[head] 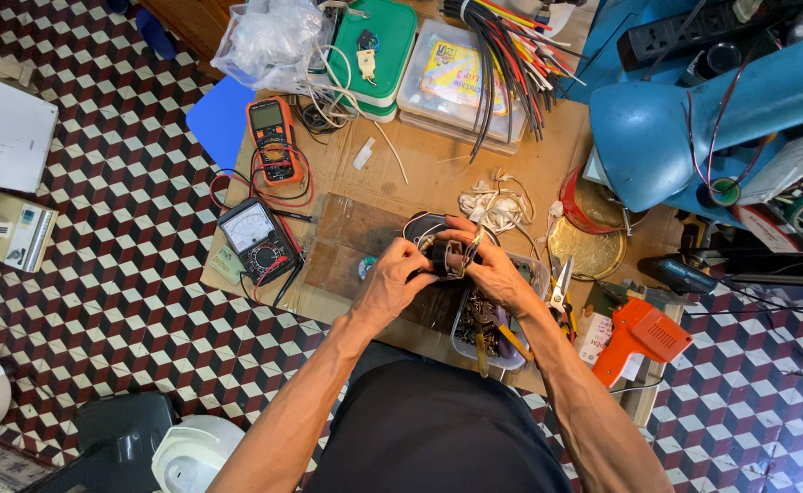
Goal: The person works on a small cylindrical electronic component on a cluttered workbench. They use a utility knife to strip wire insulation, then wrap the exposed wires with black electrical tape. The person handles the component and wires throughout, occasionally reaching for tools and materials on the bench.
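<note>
- Our left hand (391,285) and right hand (495,274) both clamp a small wired part (447,254), held above the bench's (438,173) near edge.
- Looks light, rigid, wires fragile; we'd grip the body.

worn wooden bench (438,173), seemingly glossy plastic gun (641,336)
</note>
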